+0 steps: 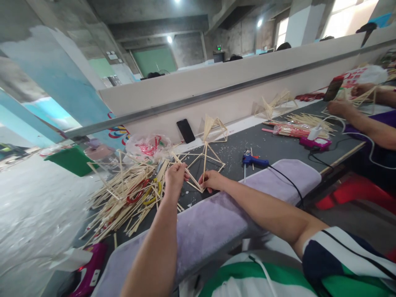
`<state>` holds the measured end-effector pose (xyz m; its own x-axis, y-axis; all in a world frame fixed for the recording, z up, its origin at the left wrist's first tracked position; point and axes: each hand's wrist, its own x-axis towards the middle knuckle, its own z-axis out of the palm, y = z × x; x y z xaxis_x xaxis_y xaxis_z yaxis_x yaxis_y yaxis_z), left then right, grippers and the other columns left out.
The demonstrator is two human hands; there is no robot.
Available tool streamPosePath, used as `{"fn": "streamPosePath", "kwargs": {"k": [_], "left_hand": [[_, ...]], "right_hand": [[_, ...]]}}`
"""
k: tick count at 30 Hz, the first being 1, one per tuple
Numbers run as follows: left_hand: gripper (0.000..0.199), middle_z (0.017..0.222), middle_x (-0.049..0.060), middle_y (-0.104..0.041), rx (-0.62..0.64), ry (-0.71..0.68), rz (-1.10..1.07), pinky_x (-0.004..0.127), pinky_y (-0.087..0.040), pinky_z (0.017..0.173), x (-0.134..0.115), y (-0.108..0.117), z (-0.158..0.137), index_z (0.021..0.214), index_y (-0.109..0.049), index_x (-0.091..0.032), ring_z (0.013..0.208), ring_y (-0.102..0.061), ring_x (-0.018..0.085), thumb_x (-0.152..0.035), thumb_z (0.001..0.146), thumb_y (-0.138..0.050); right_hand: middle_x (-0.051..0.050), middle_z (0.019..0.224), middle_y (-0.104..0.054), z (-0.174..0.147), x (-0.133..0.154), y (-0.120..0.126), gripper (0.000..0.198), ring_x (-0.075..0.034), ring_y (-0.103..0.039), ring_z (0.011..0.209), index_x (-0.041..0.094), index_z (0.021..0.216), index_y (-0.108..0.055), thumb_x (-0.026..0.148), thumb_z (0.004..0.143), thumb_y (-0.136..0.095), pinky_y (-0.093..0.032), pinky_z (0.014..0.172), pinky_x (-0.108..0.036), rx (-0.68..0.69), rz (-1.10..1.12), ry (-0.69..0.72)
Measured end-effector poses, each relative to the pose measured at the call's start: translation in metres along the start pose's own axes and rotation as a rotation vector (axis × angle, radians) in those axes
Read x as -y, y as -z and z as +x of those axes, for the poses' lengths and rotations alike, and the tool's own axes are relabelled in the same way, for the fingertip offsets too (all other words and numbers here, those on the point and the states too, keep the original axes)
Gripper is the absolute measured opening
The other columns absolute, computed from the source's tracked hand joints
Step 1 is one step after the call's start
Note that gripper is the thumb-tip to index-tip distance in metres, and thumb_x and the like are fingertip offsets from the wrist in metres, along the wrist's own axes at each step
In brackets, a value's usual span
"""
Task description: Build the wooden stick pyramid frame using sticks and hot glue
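Observation:
A frame of thin wooden sticks [213, 155] stands on the dark table in front of me. My left hand [176, 178] is closed, pinching a pale stick at the frame's left side. Close by, my right hand [213, 181] has its fingertips pinched near the frame's lowest corner; what exactly lies between them is hidden. Behind the frame, a fan-like stick structure [214, 128] leans near the partition. To the right of my hands lies a blue glue gun [255, 161] with a black cord.
A heap of loose sticks [120, 202] lies left, with red-handled scissors [137, 192] and yellow-handled scissors [153, 194] on it. A phone [185, 130] leans on the partition. A lilac padded cloth [213, 222] covers the table's front edge. At right, another person's hands [340, 108] work.

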<state>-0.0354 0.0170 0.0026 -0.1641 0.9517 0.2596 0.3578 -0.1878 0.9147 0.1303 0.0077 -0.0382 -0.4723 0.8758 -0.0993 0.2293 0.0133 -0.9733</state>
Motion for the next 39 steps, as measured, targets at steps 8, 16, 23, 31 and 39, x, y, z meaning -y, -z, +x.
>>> {"fn": "streamPosePath", "kwargs": {"k": [8, 16, 23, 31, 39], "left_hand": [[0.026, 0.051, -0.001, -0.059, -0.008, 0.010, 0.030, 0.022, -0.044, 0.040, 0.001, -0.004, 0.001, 0.074, -0.060, -0.016, 0.039, -0.054, 0.012, -0.041, 0.075, -0.052], [0.030, 0.047, 0.000, -0.058, 0.001, 0.016, 0.077, 0.022, -0.044, 0.040, 0.002, -0.004, 0.003, 0.072, -0.061, -0.016, 0.038, -0.054, 0.013, -0.045, 0.075, -0.052], [0.029, 0.046, -0.001, -0.057, 0.001, 0.012, 0.098, 0.023, -0.043, 0.041, -0.003, -0.006, 0.001, 0.075, -0.062, -0.016, 0.039, -0.054, 0.014, -0.043, 0.076, -0.051], [0.031, 0.045, -0.002, -0.056, 0.013, 0.000, 0.100, 0.023, -0.043, 0.041, -0.001, -0.008, 0.004, 0.074, -0.062, -0.016, 0.039, -0.053, 0.014, -0.044, 0.076, -0.051], [0.029, 0.044, -0.002, -0.056, 0.019, -0.001, 0.093, 0.023, -0.041, 0.039, -0.003, -0.008, 0.006, 0.075, -0.063, -0.016, 0.037, -0.052, 0.014, -0.042, 0.075, -0.053]], "right_hand": [[0.004, 0.063, -0.061, -0.013, 0.010, 0.036, 0.018, -0.004, -0.048, 0.039, 0.017, 0.086, -0.060, 0.013, 0.068, -0.063, -0.028, 0.033, -0.013, -0.108, -0.030, 0.015], [0.006, 0.059, -0.052, -0.017, 0.022, 0.041, 0.012, -0.005, -0.041, 0.046, 0.016, 0.077, -0.060, 0.025, 0.070, -0.063, -0.034, 0.046, -0.017, -0.392, -0.079, 0.181], [0.004, 0.060, -0.053, -0.016, 0.017, 0.011, 0.015, -0.008, -0.046, 0.055, 0.016, 0.083, -0.064, 0.028, 0.078, -0.056, -0.035, 0.054, -0.018, -0.297, -0.272, 0.397], [-0.004, 0.087, -0.068, -0.005, 0.010, -0.005, 0.029, -0.013, -0.060, 0.078, 0.017, 0.108, -0.062, 0.029, 0.084, -0.052, -0.041, 0.069, -0.020, -0.379, -0.598, 0.253], [-0.009, 0.090, -0.070, -0.011, 0.017, -0.013, 0.029, -0.022, -0.063, 0.087, 0.022, 0.096, -0.070, 0.037, 0.082, -0.049, -0.044, 0.073, -0.027, -0.305, -0.716, 0.115]]}}
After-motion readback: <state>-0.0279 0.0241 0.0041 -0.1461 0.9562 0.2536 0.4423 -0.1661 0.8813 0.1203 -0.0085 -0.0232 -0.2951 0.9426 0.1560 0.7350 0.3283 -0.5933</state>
